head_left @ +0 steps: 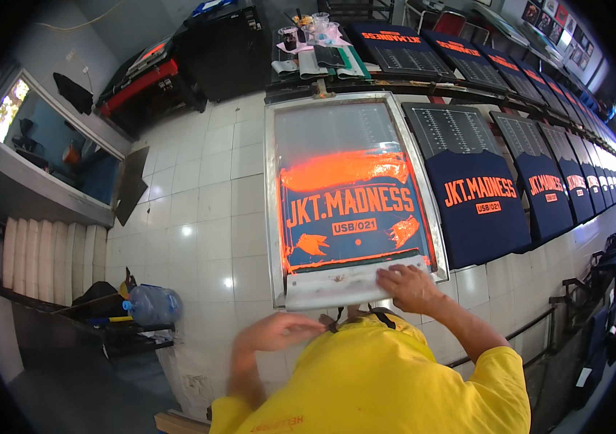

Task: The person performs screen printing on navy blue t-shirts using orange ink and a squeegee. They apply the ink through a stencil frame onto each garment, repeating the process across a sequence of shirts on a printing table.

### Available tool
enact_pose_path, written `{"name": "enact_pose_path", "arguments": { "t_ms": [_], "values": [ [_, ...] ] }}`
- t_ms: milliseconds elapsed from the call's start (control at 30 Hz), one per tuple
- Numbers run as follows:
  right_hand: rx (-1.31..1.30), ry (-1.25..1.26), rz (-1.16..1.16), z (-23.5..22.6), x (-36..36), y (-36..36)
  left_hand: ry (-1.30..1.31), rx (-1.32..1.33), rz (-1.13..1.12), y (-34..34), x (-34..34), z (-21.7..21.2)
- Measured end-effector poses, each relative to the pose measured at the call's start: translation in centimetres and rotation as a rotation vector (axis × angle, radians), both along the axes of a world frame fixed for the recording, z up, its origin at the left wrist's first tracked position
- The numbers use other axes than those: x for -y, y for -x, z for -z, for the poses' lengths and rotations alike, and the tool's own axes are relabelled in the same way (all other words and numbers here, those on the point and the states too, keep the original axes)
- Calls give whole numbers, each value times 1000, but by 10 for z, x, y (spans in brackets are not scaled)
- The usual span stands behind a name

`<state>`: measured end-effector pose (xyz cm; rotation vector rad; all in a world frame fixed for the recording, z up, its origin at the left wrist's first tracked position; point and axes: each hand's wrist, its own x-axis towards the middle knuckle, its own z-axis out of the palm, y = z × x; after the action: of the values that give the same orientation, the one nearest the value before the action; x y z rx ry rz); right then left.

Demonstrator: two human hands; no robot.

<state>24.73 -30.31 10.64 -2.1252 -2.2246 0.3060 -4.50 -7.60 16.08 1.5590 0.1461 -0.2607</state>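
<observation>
In front of me lies a screen printing frame (273,181) with a metal rim, over a dark blue shirt piece. Bright orange ink (344,171) spreads in a thick band across the mesh, with smears beside the orange lettering lower down. A wide squeegee (330,288) with a pale handle rests across the near end of the frame. My right hand (408,288) curls its fingers over the right part of that handle. Off the squeegee, my left hand (277,331) hovers near its lower left corner, slightly blurred, fingers stretched out and holding nothing.
To the right, printed navy shirts (476,206) on boards run in a long row, with another row behind. Cups (319,25) and spare squeegees (322,61) stand at the back. A water bottle (154,304) lies on a rack at left. A black and red machine (150,79) stands far left.
</observation>
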Motion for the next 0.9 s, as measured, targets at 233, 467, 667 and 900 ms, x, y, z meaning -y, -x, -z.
{"name": "enact_pose_path", "arguments": {
  "t_ms": [233, 467, 667, 900],
  "values": [
    [-129, 265, 306, -47, -77, -28, -28, -340, 185, -52, 49, 96],
    [54, -150, 148, -8, -51, 3, 461, -266, -342, -70, 99, 151],
    [8, -209, 151, -18, -42, 3, 637, -260, -471, -71, 98, 161],
    [-56, -77, 172, -7, -8, 15, 547, -314, -462, -73, 98, 151]
  ]
}}
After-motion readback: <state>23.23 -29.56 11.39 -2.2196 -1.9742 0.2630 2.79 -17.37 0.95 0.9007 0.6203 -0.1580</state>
